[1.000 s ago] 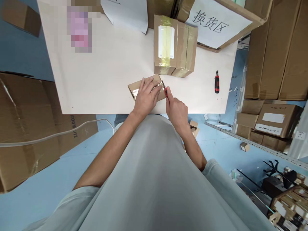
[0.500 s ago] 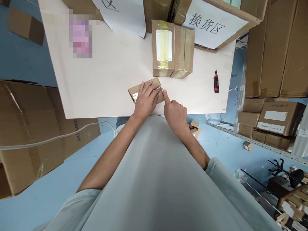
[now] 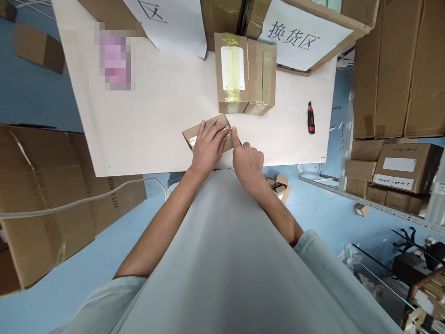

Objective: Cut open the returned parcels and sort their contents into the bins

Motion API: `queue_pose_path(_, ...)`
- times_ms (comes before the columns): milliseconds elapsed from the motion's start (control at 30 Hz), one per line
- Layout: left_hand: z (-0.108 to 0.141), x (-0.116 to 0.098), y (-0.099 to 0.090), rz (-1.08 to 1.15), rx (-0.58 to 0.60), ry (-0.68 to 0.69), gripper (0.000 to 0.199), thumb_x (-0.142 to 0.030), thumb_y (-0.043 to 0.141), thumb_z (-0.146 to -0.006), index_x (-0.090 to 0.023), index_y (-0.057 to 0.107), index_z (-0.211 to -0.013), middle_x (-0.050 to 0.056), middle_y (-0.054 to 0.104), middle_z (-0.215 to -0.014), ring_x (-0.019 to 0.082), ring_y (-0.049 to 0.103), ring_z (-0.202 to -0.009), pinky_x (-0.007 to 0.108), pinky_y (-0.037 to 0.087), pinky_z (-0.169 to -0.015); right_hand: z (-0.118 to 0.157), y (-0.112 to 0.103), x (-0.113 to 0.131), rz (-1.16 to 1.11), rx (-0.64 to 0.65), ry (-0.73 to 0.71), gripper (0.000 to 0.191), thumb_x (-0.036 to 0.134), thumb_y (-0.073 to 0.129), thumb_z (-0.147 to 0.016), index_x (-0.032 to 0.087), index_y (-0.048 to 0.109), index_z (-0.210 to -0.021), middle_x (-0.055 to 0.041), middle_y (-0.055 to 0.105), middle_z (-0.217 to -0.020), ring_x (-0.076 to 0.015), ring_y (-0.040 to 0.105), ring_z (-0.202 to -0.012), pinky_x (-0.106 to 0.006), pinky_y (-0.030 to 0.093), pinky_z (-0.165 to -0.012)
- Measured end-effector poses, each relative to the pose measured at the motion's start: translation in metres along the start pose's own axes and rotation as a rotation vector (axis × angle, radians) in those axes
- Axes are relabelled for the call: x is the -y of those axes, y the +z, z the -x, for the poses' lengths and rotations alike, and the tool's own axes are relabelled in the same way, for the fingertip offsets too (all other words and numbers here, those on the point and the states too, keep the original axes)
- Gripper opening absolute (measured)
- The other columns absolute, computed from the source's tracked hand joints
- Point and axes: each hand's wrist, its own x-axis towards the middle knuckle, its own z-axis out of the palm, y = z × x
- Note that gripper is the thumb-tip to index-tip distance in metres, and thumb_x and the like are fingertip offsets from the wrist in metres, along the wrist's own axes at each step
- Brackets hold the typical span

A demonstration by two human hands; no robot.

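Note:
A small flat cardboard box [image 3: 188, 133] with a white label and shiny clear tape lies slanted near the table's front edge. My left hand [image 3: 206, 147] rests on top of it, fingers stretched out flat across the lid. At the box's right end, my right hand [image 3: 248, 160] is closed round a utility knife [image 3: 232, 131], its index finger pointing along it. Only a bit of red and a dark sliver of the knife show; my fingers hide the rest. Behind the small box stand two taped cartons [image 3: 232, 69] side by side, the left one with a white label.
Another red and black utility knife [image 3: 310, 118] lies on the white table [image 3: 156, 106] to the right. Large boxes with paper signs [image 3: 302, 39] stand at the back. A big carton [image 3: 45, 195] and a white cable [image 3: 86, 199] are left; shelved boxes [image 3: 396, 167] are right.
My right hand and the knife have moved slightly along the small box's right end. The left hand stays on the box. The whole view has shifted a little.

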Motion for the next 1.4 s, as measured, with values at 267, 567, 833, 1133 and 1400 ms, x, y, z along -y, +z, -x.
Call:
queue_pose_path(267,0.000,0.003,0.004,-0.023,-0.023,0.018,0.039,-0.042,0.037,-0.119,-0.029,0.071,-0.134,0.009,0.071,-0.151,0.028,0.048,-0.163,0.064,0.021,-0.142,0.018,0.016,-0.013,0.039,0.052,0.020,0.084,0.017,0.044,-0.112,0.024,0.002,-0.184,-0.0157,0.079,-0.108,-0.0244,0.079,-0.093,-0.033,0.060,-0.081)
queue_pose_path(567,0.022,0.013,-0.013,-0.040,-0.075,0.051,0.041,-0.040,0.040,-0.118,-0.023,0.070,-0.140,0.012,0.074,-0.148,0.029,0.053,-0.160,0.066,0.026,-0.141,0.035,0.003,-0.037,-0.210,-0.153,0.084,0.059,0.033,0.038,-0.118,0.021,0.036,-0.176,-0.0122,0.085,-0.103,-0.0285,0.080,-0.088,-0.036,0.057,-0.085)
queue_pose_path(833,0.091,0.041,-0.063,-0.149,-0.191,-0.085,0.054,-0.055,0.041,-0.116,-0.023,0.067,-0.151,0.016,0.075,-0.147,0.032,0.058,-0.156,0.058,0.047,-0.130,-0.078,0.094,-0.046,-0.804,0.025,0.026,0.024,0.036,0.048,-0.117,0.017,0.061,-0.120,-0.0017,0.076,-0.067,-0.0216,0.080,-0.075,-0.026,0.054,-0.076)
queue_pose_path(1133,0.128,0.037,-0.074,-0.157,-0.407,-0.368,0.051,-0.056,0.049,-0.114,-0.024,0.065,-0.151,0.016,0.078,-0.139,0.029,0.075,-0.127,0.051,0.061,-0.114,-0.084,0.122,-0.015,-1.078,0.024,-0.018,0.037,0.060,0.047,-0.112,0.024,0.052,-0.109,-0.0008,0.075,-0.065,-0.0201,0.075,-0.063,-0.025,0.052,-0.066)
queue_pose_path(1400,0.100,0.077,-0.051,0.233,-0.340,-0.540,0.064,-0.045,0.056,-0.107,-0.017,0.049,-0.164,0.021,0.065,-0.160,0.028,0.071,-0.137,0.048,0.067,-0.108,-0.057,0.111,-0.035,-0.926,-0.147,-0.014,0.040,0.060,0.040,-0.111,0.024,0.055,-0.119,-0.0027,0.079,-0.074,-0.0235,0.078,-0.076,-0.029,0.052,-0.076)
